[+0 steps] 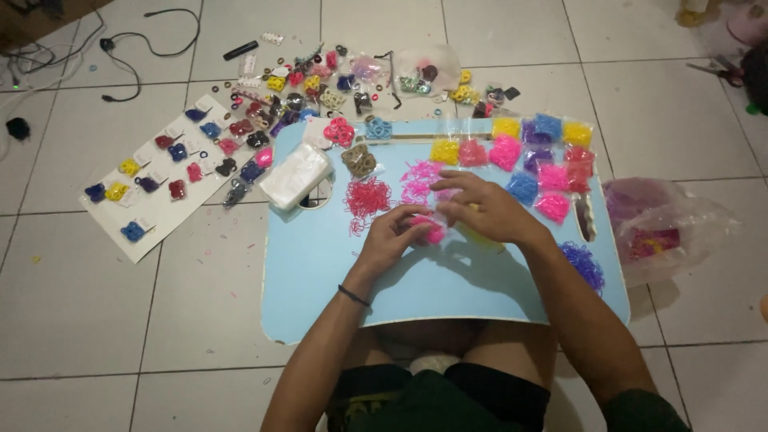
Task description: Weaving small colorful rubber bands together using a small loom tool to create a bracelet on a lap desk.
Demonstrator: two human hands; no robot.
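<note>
Both hands meet mid-worktop [320,272] over a small pink band bundle [430,230] — left hand [390,238] pinches it, right hand [480,210] curls over it, steadying. Sorted coloured packets [528,160] lie beyond, within reach; loose red bands [368,198] just beside.

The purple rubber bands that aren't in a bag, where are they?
In the head view, the loose purple rubber bands lie near the right edge of the light blue tray, beside the person's right forearm.

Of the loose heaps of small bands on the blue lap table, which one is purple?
The heap at the blue lap table's right edge, beside the right forearm. The other loose heaps, above the hands, are red and pink.
</note>
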